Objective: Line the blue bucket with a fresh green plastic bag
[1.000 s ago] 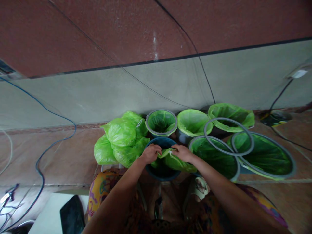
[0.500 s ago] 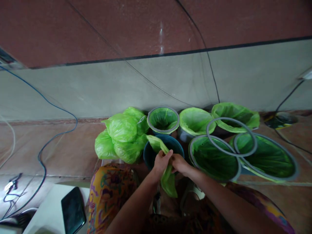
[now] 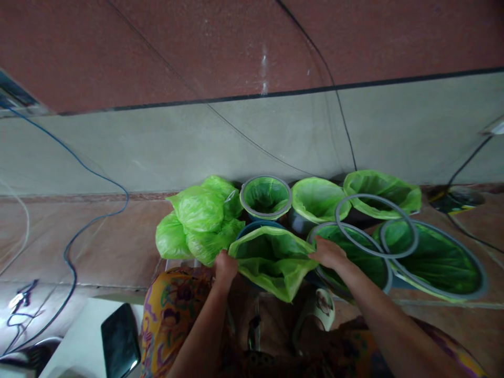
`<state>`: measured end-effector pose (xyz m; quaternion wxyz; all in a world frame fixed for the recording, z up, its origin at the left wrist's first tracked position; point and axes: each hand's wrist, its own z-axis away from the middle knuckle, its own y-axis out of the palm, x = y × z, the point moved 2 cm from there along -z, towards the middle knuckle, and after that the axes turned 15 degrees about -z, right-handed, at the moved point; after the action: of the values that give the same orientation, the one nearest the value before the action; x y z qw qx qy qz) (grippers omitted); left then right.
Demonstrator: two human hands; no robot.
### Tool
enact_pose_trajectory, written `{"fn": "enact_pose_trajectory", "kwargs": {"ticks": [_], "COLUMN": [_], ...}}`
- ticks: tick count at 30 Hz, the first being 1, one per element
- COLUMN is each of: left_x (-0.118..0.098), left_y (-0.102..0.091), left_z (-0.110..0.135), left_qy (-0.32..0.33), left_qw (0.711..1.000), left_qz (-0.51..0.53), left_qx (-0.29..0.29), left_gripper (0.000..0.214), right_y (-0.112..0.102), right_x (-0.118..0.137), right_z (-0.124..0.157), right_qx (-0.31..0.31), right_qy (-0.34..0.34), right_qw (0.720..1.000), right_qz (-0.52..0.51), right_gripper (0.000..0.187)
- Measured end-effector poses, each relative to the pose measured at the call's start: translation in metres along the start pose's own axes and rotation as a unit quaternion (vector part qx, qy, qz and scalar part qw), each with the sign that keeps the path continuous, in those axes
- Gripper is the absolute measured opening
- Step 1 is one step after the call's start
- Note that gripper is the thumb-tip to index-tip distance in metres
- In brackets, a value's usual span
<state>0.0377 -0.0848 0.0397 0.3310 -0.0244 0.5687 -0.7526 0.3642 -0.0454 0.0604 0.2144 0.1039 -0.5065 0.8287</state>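
Observation:
A thin green bin bag is stretched wide between my hands, its mouth facing up over a blue bin. My left hand is closed on the left edge of the bag, and my right hand pinches its right edge. Most of the blue bin is hidden under the bag. Right behind it stands a lined bin with a grey ring round its rim. My right hand is also close to another lined bin, whose rim it partly covers.
Filled green bags are heaped at the left. More lined bins stand along the wall, and a loose grey ring lies across the right-hand ones. A phone rests on a pale surface at the lower left. Blue cable runs over the floor.
The bunched green bag has been spread open over the blue bin. My hands have moved apart, the left one leftward and the right one rightward, each on an edge.

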Motion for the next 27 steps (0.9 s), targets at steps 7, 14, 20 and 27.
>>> {"fn": "enact_pose_trajectory", "kwargs": {"ticks": [7,14,20,27], "left_x": [-0.059,-0.064,-0.060,-0.055], "left_y": [0.002,0.019,0.025,0.038], "left_z": [-0.007,-0.042,-0.064,-0.100], "left_qy": [0.121,0.162,0.101,0.037], "left_qw": [0.974,0.965,0.976,0.997], "left_qz": [-0.164,-0.198,-0.166,-0.066], "left_qx": [-0.096,-0.062,-0.095,-0.025], "left_gripper": [0.064,0.028,0.030,0.029], "right_y": [0.019,0.046,0.051,0.060], "right_x": [0.067,0.081,0.075,0.065], "right_z": [-0.034,-0.071,-0.095,-0.130], "right_qx": [-0.070,-0.093,-0.129,-0.083], "right_qy": [-0.125,-0.071,-0.102,-0.043], "right_qw": [0.990,0.993,0.985,0.971], "right_qz": [-0.006,-0.025,-0.060,-0.219], "right_gripper": [0.065,0.029,0.034,0.032]}}
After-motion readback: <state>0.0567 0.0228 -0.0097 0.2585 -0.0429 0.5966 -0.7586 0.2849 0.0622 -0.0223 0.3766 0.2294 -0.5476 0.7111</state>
